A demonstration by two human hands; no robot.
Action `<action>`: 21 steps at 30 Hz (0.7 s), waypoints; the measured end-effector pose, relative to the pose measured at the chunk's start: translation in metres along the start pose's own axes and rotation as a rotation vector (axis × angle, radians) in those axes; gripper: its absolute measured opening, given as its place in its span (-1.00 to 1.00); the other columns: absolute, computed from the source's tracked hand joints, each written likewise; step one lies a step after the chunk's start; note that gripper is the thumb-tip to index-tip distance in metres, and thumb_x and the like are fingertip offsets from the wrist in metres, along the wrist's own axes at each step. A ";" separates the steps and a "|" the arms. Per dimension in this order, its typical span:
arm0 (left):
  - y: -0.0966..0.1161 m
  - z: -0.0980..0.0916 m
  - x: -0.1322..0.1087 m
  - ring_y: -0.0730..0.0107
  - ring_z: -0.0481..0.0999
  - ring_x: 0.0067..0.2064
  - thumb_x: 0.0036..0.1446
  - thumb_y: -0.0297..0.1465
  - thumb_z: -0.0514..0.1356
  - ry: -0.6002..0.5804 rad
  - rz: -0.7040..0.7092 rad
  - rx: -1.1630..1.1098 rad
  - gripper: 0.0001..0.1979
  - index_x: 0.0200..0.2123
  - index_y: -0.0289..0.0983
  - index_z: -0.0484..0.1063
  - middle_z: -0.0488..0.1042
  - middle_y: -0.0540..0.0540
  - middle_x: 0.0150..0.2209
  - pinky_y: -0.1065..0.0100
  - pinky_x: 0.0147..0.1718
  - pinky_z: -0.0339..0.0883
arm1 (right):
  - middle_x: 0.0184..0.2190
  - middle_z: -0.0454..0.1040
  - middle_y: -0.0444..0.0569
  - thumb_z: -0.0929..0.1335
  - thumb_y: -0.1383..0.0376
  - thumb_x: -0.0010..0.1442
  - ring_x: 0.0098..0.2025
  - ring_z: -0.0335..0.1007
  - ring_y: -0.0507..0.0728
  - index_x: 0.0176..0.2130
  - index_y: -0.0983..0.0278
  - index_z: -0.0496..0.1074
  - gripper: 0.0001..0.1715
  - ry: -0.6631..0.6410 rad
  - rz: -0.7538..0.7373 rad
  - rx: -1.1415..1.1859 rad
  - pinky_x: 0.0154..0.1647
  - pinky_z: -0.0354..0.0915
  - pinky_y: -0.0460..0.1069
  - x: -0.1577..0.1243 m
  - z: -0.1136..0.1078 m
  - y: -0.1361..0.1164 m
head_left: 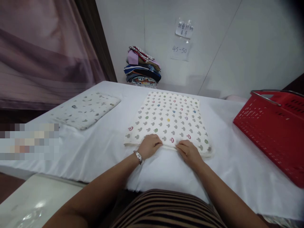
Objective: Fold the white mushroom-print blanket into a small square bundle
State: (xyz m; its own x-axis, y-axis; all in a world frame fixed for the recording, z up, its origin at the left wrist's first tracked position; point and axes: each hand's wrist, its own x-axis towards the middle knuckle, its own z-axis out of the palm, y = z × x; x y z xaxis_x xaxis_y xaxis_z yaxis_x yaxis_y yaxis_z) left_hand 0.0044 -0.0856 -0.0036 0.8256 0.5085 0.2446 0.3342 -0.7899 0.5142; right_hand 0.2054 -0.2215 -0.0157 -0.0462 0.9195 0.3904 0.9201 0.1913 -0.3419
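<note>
A white cloth with a mushroom print (169,118) lies folded into a flat rectangle on the white-covered table (102,158). My left hand (150,146) pinches the cloth's near edge just left of its middle; a silvery band circles that wrist. A short way to the right, my right hand (188,152) pinches the same edge between thumb and fingers. Between the two hands, a little of the near edge shows. Left of this cloth, apart from it, is a second folded white cloth with a leaf-like print (86,109).
A red plastic basket (275,133) with a metal handle stands at the right. Folded fabrics are stacked in a pile (143,68) against the wall, behind the table. Paper signs (180,50) hang on the wall. A pinkish curtain (45,53) hangs at the left.
</note>
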 end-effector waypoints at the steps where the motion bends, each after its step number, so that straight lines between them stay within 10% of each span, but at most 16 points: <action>1: 0.000 0.000 -0.002 0.37 0.36 -0.24 0.15 -0.37 0.07 0.000 0.023 0.033 -0.82 -0.40 -0.21 0.47 0.44 -0.02 -0.35 0.28 -0.22 0.17 | -0.23 0.41 0.04 0.18 0.30 0.26 -0.20 0.28 0.16 -0.18 0.21 0.45 -0.70 0.000 -0.006 -0.004 -0.20 0.27 0.07 0.000 0.000 0.000; 21: 0.000 0.003 -0.009 0.38 0.29 -0.27 0.24 -0.35 -0.03 -0.012 0.143 0.208 -0.74 -0.32 -0.24 0.43 0.39 -0.05 -0.33 0.32 -0.28 0.17 | -0.26 0.42 0.04 0.20 0.33 0.25 -0.24 0.29 0.14 -0.19 0.26 0.43 -0.75 0.031 -0.079 -0.032 -0.25 0.28 0.05 -0.002 0.002 0.002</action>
State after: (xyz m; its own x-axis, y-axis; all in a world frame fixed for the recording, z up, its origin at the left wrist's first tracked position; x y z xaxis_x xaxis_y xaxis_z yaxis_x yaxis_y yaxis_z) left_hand -0.0014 -0.0907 -0.0085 0.8762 0.3831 0.2924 0.2986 -0.9078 0.2946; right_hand 0.2064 -0.2224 -0.0191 -0.1070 0.8909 0.4415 0.9261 0.2509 -0.2818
